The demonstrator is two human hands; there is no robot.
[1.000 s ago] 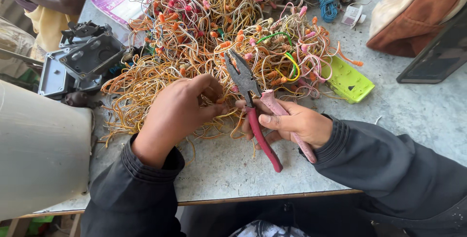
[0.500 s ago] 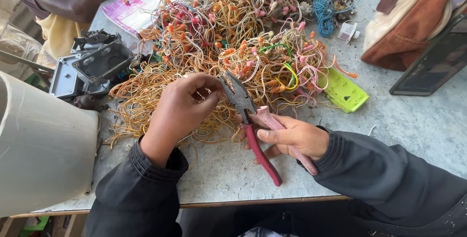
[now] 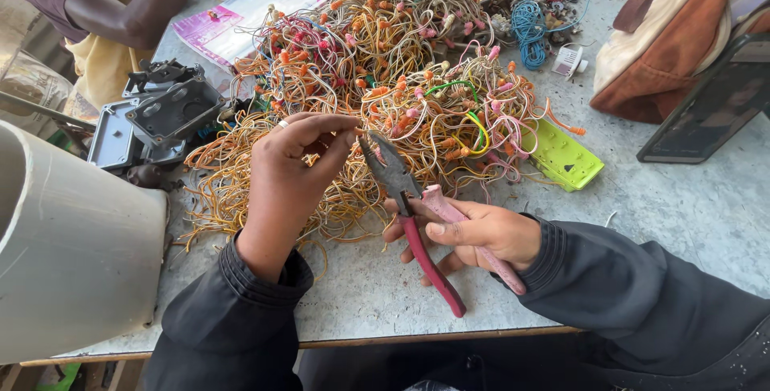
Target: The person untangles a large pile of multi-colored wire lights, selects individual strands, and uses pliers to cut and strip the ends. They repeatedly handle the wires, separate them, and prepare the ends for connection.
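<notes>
The right hand [image 3: 481,235] is wrapped around the red handles of a pair of combination pliers [image 3: 413,206], whose dark jaws point up and left and stand slightly parted at the edge of the wire heap. The left hand [image 3: 293,174] pinches something thin between thumb and fingertips just beside the plier jaws; what it pinches is too small to make out, though it seems to be a strand from the tangled pile of orange and yellow wires [image 3: 385,86] directly beneath. Where one wire ends and another starts in that pile cannot be told. A lime-green plastic plate [image 3: 565,158] lies at the pile's right edge, a coil of blue wire [image 3: 529,26] further back. Grey metal housings [image 3: 156,114] sit left of the heap, partly overlapped by strands. A pale cylinder [image 3: 72,247] is cut off by the left border. Another person's arm [image 3: 132,6] enters top left, and a brown bag [image 3: 670,38] top right. All rests on a scuffed grey tabletop [image 3: 682,206].
</notes>
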